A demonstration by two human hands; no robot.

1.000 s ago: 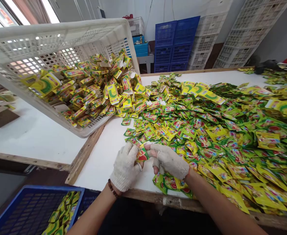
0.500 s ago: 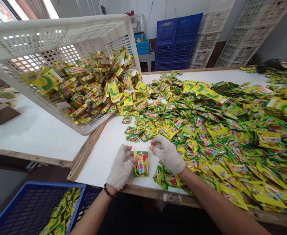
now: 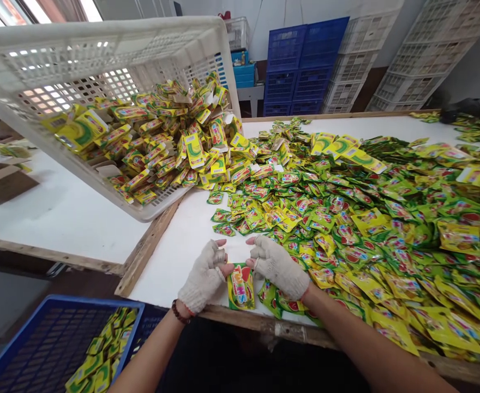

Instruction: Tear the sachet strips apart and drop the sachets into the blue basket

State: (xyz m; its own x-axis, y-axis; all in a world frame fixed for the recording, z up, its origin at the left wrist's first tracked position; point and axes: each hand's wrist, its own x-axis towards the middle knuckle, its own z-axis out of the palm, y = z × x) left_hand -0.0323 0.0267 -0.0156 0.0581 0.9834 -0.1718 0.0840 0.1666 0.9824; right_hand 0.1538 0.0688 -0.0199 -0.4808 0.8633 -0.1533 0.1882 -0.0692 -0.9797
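L hand (image 3: 203,279) & R hand (image 3: 280,268), both in white gloves w/ bare fingertips, are loosely spread, thumbs apart from index fingers; can't tell if R thumb presses on pkt. Green-yellow pkt (image 3: 240,289) lies betw. them nr. front edge of white table (image 3: 172,254), L thumb at its top L corner. Pkt pile (image 3: 346,234) to R; tilted white crate (image 3: 121,26) w/ small ctns (image 3: 193,152) far L.

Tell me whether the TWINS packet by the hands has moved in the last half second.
Yes: the TWINS packet has moved nearer the wearer, now lying closer to the table's wooden front edge.
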